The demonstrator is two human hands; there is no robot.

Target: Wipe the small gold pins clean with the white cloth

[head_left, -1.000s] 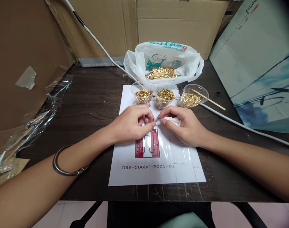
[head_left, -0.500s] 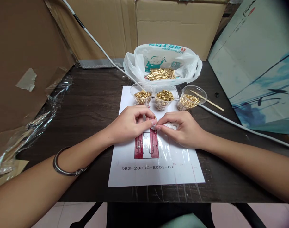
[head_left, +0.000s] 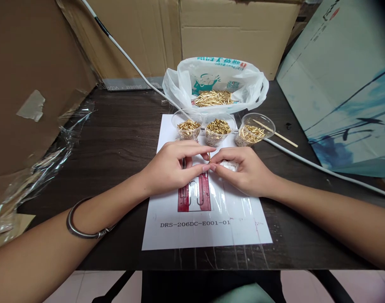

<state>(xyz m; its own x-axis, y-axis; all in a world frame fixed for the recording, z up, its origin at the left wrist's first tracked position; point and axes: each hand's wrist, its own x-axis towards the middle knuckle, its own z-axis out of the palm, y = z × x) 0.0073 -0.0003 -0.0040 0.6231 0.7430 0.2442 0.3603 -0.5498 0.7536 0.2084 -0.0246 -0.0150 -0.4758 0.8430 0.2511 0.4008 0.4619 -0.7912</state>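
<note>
A tiny brass pin (head_left: 209, 157) stands upright between my fingertips, above the printed sheet (head_left: 208, 233). My right hand (head_left: 244, 170) pinches it from the side with thumb and forefinger. My left hand (head_left: 172, 166) has its forefinger stretched over the pin's top and its thumb by the lower end; exact contact is hard to see. Crumpled white tissue (head_left: 229, 165) shows under my right palm. Just beyond my hands stand a left clear cup (head_left: 187, 134), a middle clear cup (head_left: 216, 138) and a right clear cup (head_left: 243, 136), all holding small brass pieces.
Behind the cups, a white plastic bag (head_left: 252, 94) contains many longer brass pins (head_left: 214, 98). A wooden stick (head_left: 285, 139) leans out of the right cup. A white cable (head_left: 322, 170) crosses the dark table (head_left: 116, 113). Cardboard (head_left: 239, 38) walls the back and left; a pale printed panel (head_left: 347, 97) stands right.
My left forefinger has lifted and straightened away from its thumb, over the pin's top. The pin now shows more plainly between my hands. My right hand keeps its pinch.
</note>
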